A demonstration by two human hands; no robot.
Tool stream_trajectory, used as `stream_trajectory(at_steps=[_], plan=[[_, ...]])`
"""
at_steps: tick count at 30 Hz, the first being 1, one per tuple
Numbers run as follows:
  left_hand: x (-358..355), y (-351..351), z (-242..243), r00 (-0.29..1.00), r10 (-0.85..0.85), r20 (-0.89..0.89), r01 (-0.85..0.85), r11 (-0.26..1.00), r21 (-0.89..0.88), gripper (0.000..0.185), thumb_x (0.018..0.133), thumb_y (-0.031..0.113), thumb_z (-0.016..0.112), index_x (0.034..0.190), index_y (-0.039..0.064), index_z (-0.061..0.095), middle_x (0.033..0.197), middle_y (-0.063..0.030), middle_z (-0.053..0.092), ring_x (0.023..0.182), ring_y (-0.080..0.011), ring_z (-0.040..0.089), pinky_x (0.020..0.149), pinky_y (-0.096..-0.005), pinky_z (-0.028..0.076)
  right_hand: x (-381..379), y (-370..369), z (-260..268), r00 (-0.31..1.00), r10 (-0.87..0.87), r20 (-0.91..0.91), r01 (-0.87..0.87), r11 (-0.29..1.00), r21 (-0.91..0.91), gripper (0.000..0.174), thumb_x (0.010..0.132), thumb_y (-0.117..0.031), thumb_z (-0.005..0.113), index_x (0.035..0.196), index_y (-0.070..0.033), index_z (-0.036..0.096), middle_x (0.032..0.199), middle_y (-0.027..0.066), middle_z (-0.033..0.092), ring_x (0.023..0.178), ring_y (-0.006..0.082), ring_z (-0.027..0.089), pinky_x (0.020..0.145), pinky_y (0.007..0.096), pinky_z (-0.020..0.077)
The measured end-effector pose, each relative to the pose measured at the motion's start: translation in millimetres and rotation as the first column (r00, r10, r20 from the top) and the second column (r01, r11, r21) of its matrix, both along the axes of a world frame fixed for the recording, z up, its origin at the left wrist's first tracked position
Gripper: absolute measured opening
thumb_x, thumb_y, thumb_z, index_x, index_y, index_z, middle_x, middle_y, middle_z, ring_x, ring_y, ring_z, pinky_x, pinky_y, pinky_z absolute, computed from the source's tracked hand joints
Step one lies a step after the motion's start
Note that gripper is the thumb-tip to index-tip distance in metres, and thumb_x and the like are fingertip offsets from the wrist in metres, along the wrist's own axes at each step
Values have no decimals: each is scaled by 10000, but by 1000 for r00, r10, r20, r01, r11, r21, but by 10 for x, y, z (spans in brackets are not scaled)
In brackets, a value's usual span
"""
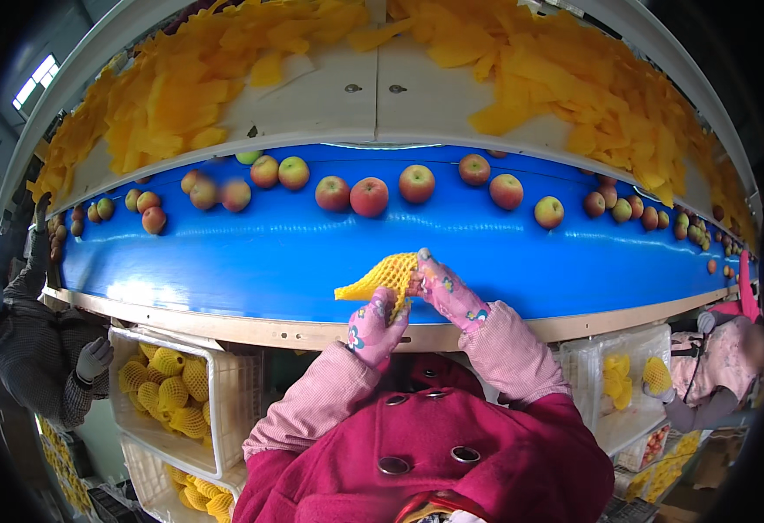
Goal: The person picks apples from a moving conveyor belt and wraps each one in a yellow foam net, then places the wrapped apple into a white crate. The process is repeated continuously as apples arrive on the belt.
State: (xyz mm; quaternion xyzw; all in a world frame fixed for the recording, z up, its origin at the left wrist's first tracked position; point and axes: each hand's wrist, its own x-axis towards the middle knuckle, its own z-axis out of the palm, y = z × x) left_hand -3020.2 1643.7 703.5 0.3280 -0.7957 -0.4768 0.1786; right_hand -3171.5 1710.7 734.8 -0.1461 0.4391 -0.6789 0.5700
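Both hands wear pink floral gloves and meet at a yellow foam fruit net over the near side of a blue conveyor belt. My left hand grips the net's lower edge. At its right end, my right hand has its fingers on the mesh, partly hidden by it. The net tapers to a narrow tip on the left and looks slack. Beyond the hands, a red apple rests on the belt beside another red apple, with a yellow-red apple close by.
Yellow foam sheets or nets are heaped on the white ledge behind the belt. A white crate of net-wrapped fruit stands at left, another lined crate at right. Co-workers flank me: a grey-gloved hand left, a pink-clad person right.
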Motion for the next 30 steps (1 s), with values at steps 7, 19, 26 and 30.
stream_trajectory(at_steps=[7, 19, 26, 30], plan=[[-175, 20, 63, 845, 156, -511, 24, 945, 327, 215, 875, -19, 615, 1014, 51, 466, 872, -26, 532, 780, -81, 534, 661, -242, 459, 161, 107, -145, 502, 114, -857, -260, 965, -24, 542, 1010, -461, 385, 1224, 16, 531, 1108, 154, 617, 1032, 255, 591, 951, 383, 443], [-47, -28, -232, 876, 283, -390, -26, 837, 547, 288, 938, 21, 544, 1206, 33, 438, 1018, -90, 585, 817, -134, 600, 682, -230, 474, -1143, -1532, -718, 92, 580, -809, 236, 777, 584, 967, 726, -800, 543, 1213, 34, 590, 1179, 196, 637, 1061, 324, 627, 896, 392, 479], [203, -100, -243, 841, 499, -208, -242, 691, 681, 311, 928, 60, 579, 1211, 52, 450, 1088, -87, 596, 877, -148, 623, 687, -236, 488, -1131, -1932, -1061, -27, 634, -772, 207, 760, 617, 844, 742, -746, 577, 1292, -108, 559, 1194, 150, 634, 1123, 341, 578, 951, 371, 440], [115, -322, -62, 775, 560, -293, -229, 680, 696, 488, 946, 194, 581, 1361, 40, 374, 1286, -98, 505, 1029, -168, 589, 818, -277, 499, -477, -973, -651, 127, 223, -966, -133, 969, 207, 857, 756, -607, 691, 1408, -133, 398, 1385, 123, 484, 1277, 314, 453, 1069, 415, 362]])
